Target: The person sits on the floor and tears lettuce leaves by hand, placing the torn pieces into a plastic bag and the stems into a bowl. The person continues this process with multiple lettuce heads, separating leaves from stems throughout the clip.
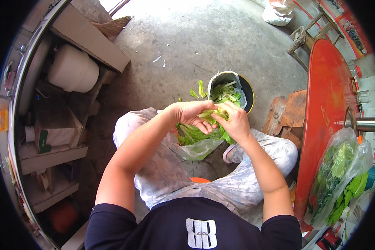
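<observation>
A piece of leafy green vegetable (220, 116) is between my two hands, over my lap. My right hand (234, 120) grips it with thumb and fingers. My left hand (197, 115) touches its left end, palm partly up and fingers curled; how firmly it grips cannot be told. Below my hands, a clear plastic bag (200, 150) holds green leaves (192, 134) between my legs. Just beyond my hands stands a dark bin (249, 95) with a plastic liner (213, 82), holding pale stalks and leaves (226, 92). Loose leaf pieces (201, 89) lie on the floor to its left.
On the right is a red round table (325, 93), bearing a clear bag of leafy greens (337, 165). Rusty metal pieces (292, 109) and a wooden stool (304, 40) stand near it. Shelves (54, 157) with a white container (73, 68) are at left; a broom (114, 26) lies beyond.
</observation>
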A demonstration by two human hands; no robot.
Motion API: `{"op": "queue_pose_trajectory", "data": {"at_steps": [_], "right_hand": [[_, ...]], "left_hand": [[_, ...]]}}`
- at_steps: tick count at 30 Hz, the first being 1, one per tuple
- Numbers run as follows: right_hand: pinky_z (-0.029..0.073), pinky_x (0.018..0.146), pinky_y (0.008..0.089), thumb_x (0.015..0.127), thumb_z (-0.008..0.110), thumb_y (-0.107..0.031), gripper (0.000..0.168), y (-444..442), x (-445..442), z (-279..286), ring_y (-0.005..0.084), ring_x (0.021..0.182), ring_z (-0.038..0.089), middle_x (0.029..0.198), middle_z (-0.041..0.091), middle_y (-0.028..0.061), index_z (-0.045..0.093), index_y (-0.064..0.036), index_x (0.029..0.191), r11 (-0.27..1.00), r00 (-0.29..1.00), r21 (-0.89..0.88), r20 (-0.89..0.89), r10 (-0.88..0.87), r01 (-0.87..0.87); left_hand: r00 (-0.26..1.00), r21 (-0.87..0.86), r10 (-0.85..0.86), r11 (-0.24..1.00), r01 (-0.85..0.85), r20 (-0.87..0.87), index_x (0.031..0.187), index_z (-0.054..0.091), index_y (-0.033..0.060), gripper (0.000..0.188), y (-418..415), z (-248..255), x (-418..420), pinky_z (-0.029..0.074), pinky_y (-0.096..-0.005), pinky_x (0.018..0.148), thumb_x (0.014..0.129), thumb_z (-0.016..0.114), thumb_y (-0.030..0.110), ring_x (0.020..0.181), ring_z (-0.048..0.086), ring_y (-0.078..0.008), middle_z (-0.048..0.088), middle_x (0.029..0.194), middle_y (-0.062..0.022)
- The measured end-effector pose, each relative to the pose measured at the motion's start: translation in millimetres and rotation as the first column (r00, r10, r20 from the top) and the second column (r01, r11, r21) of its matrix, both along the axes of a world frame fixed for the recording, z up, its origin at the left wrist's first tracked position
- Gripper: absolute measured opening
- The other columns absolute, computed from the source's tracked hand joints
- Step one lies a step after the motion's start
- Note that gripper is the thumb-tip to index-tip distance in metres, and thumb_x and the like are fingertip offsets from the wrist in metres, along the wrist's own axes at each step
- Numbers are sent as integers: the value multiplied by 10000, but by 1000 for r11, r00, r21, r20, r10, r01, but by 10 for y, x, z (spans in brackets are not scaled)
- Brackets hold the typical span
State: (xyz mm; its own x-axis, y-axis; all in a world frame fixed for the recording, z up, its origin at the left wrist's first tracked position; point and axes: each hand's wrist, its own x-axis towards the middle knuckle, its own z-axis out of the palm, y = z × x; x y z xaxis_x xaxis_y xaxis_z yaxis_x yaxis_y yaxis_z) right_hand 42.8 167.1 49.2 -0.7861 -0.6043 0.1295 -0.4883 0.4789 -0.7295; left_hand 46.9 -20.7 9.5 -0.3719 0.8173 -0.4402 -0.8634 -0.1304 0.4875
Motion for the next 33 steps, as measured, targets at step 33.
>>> {"op": "queue_pose_trajectory", "data": {"at_steps": [33], "right_hand": [[454,741,336,814,612,-354,392,126,-156,-292,203,826,615,863,637,128,574,-32,1033,991,901,-71,428,-75,116]], "left_hand": [[562,-114,278,818,-563,-779,978,668,51,189,136,180,-176,440,-225,644,857,621,189,715,513,-63,586,835,18]]}}
